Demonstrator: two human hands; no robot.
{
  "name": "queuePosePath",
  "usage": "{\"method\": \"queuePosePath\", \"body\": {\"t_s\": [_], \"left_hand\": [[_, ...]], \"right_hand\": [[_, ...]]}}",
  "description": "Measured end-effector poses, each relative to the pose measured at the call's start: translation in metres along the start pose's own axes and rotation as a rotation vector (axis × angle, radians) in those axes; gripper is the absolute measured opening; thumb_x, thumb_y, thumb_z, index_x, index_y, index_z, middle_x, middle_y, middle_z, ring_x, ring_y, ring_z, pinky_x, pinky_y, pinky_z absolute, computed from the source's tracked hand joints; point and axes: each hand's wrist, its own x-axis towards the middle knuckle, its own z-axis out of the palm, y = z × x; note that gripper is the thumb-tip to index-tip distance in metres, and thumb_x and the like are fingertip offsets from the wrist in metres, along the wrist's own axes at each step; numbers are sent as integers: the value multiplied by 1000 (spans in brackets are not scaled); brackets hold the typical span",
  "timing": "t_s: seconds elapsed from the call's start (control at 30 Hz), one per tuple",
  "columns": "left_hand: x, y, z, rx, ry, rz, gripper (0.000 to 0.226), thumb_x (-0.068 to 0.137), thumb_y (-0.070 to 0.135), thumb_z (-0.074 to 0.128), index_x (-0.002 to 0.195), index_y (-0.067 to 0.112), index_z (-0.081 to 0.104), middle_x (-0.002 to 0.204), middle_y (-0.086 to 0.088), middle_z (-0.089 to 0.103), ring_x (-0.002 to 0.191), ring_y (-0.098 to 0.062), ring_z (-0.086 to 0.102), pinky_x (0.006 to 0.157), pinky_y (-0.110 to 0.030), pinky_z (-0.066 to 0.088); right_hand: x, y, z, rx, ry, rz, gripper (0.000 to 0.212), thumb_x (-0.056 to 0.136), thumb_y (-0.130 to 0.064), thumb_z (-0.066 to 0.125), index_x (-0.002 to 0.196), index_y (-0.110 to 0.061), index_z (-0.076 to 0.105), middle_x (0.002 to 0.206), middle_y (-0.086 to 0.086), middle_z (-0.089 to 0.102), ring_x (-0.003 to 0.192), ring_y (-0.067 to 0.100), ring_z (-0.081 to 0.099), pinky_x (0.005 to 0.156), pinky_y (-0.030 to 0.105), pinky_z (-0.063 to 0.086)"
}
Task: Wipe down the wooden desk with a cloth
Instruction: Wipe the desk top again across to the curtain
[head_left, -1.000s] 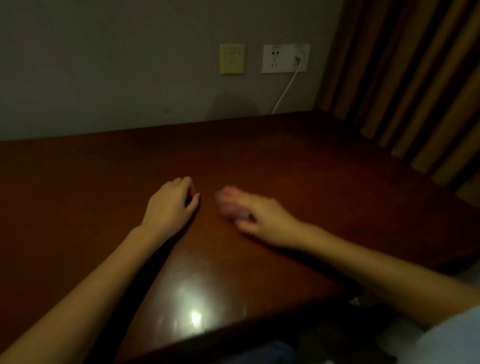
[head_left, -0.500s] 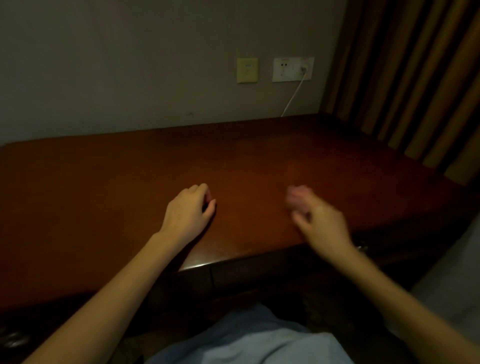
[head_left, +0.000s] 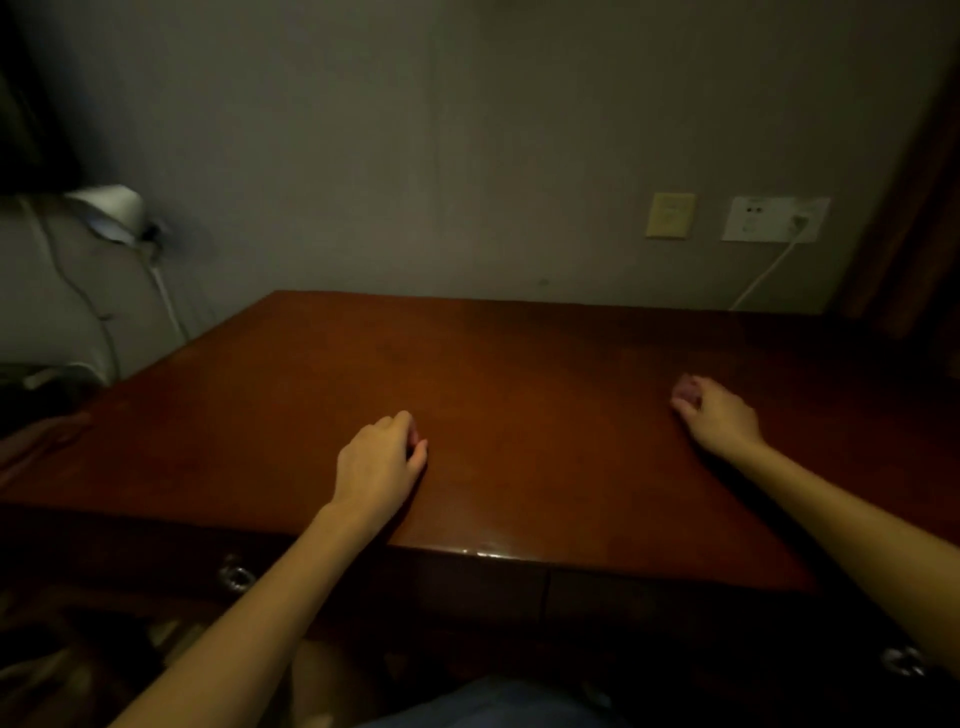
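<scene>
Toward the desk's (head_left: 519, 374) right edge our right hand (head_left: 719, 415) pinches a wadded cloth (head_left: 685, 391), axis unclear; our left hand (head_left: 379, 462) rests loosely curled, holding nothing.

left hand (head_left: 382, 465) and right hand (head_left: 714, 410) on desk (head_left: 519, 364)

Grey wall (head_left: 415, 156) bearing a yellow switch plate (head_left: 670, 215) and a white socket (head_left: 769, 218); a white cable (head_left: 763, 277) hangs from its plug. Far left: white lamp (head_left: 111, 208), trailing cord (head_left: 165, 299). Right: dark curtain (head_left: 914, 208). Bottom edge: blue fabric (head_left: 493, 706).
</scene>
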Motion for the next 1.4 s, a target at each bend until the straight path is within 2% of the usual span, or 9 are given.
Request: {"method": "queuePosePath", "body": {"t_s": [0.2, 0.33, 0.4, 0.67, 0.8, 1.0, 1.07, 1.23, 1.4], "left_hand": [[-3, -38, -11, 63, 22, -150, 15, 95, 37, 50, 87, 24, 48, 81, 7, 52, 71, -12, 53, 57, -26, 45], [3, -67, -15, 46, 68, -280, 15, 94, 34, 51, 87, 20, 50, 85, 0, 59, 74, -20, 57, 58, -31, 41], [10, -67, -10, 65, 81, -277, 14, 95, 32, 51, 86, 20, 49, 81, 3, 57, 68, -15, 54, 53, -27, 37], [27, -63, -3, 34, 74, -272, 11, 96, 30, 52, 88, 22, 50, 76, 8, 54, 65, -8, 54, 55, -26, 49], [29, -68, -6, 49, 75, -257, 12, 96, 32, 51, 88, 22, 51, 76, 7, 56, 64, -9, 53, 52, -24, 45], [16, -140, -34, 167, 126, -505, 14, 95, 30, 53, 86, 20, 51, 77, 5, 57, 67, -13, 56, 51, -26, 38], [10, -156, -40, 142, 145, -536, 13, 94, 28, 54, 84, 20, 52, 73, 7, 55, 63, -9, 52, 48, -24, 37], [17, -156, -34, 150, 167, -542, 13, 94, 27, 52, 82, 22, 49, 73, 8, 54, 62, -7, 51, 49, -22, 38], [16, -159, -34, 131, 181, -530, 13, 95, 28, 50, 84, 22, 49, 75, 7, 54, 65, -9, 52, 52, -25, 44]], "right_hand": [[-101, -163, 86, 213, -314, -774, 38, 92, -28, 59, 129, -21, 54, 135, -4, 55, 121, 12, 54, 103, 29, 41], [-174, -177, 76, 321, -561, -1217, 54, 93, -28, 58, 142, -17, 41, 152, -4, 31, 140, 3, 24, 113, 13, 17], [-140, -154, 66, 344, -592, -1167, 46, 93, -24, 58, 137, -14, 48, 147, -12, 33, 135, -4, 27, 112, 12, 20], [95, -83, 58, 83, -189, -180, 43, 96, -37, 50, 137, -24, 46, 143, -2, 47, 128, 21, 47, 100, 33, 39], [44, -201, 121, 209, -322, -604, 42, 92, -37, 57, 132, -26, 51, 130, -7, 59, 116, 11, 56, 97, 25, 43], [-34, -263, 145, 272, -789, -1339, 55, 92, -28, 60, 142, -22, 40, 149, -10, 33, 137, 1, 29, 112, 14, 22], [26, -253, 148, 321, -831, -1187, 48, 91, -18, 61, 136, -26, 45, 144, -7, 43, 131, 8, 43, 110, 20, 32], [173, -240, 162, 150, -297, -453, 37, 97, -21, 50, 133, -12, 51, 142, 10, 47, 126, 30, 48, 97, 33, 38], [93, -327, 205, 196, -397, -792, 39, 94, -27, 54, 133, -29, 49, 128, -8, 60, 115, 12, 58, 96, 29, 45]]}}
